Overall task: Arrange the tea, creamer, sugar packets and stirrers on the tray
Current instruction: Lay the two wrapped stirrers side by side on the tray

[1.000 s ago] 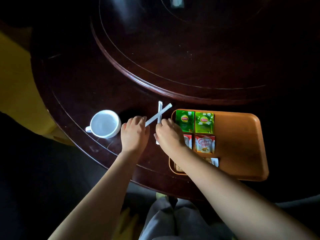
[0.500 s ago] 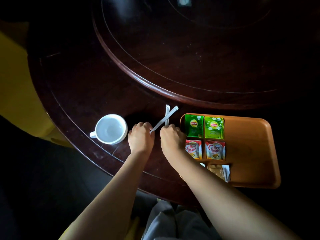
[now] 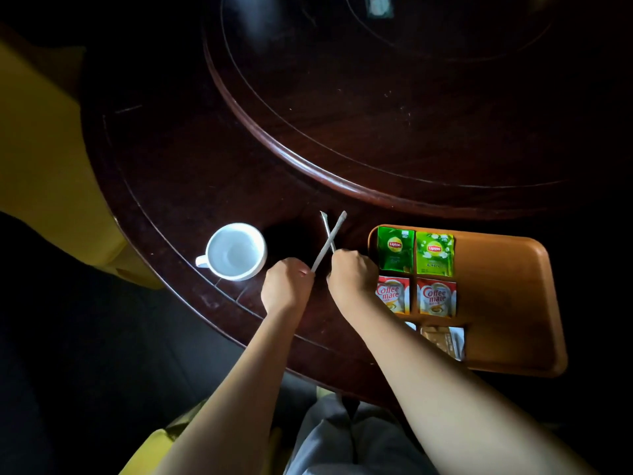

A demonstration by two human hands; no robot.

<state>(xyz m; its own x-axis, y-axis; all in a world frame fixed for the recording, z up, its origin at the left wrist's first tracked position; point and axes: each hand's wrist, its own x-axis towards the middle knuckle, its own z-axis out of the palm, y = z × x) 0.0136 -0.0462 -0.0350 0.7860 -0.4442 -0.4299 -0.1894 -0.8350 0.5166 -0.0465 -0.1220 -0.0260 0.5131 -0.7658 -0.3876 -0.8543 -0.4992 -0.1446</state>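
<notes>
Glossy dark wood table [image 3: 191, 173], smooth matt orange tray [image 3: 507, 303], glazed white cup [image 3: 236, 252].

**Two stirrers crossed beside the tray**

The left hand [image 3: 286, 286] pinches one stirrer [image 3: 330, 240] and the right hand [image 3: 352, 274] the other stirrer [image 3: 325, 223]; they cross above the dark worktop [image 3: 191, 173]. The orange tray [image 3: 507, 296] carries two green tea packets [image 3: 395, 249], two creamer packets [image 3: 436, 297] and sugar packets [image 3: 442, 339]. A white cup [image 3: 236, 252] stands left.

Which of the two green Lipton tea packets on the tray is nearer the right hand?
The darker green Lipton packet, in the tray's far-left corner, lies just beside the right hand. The lighter green Lipton packet lies one place further right.
</notes>
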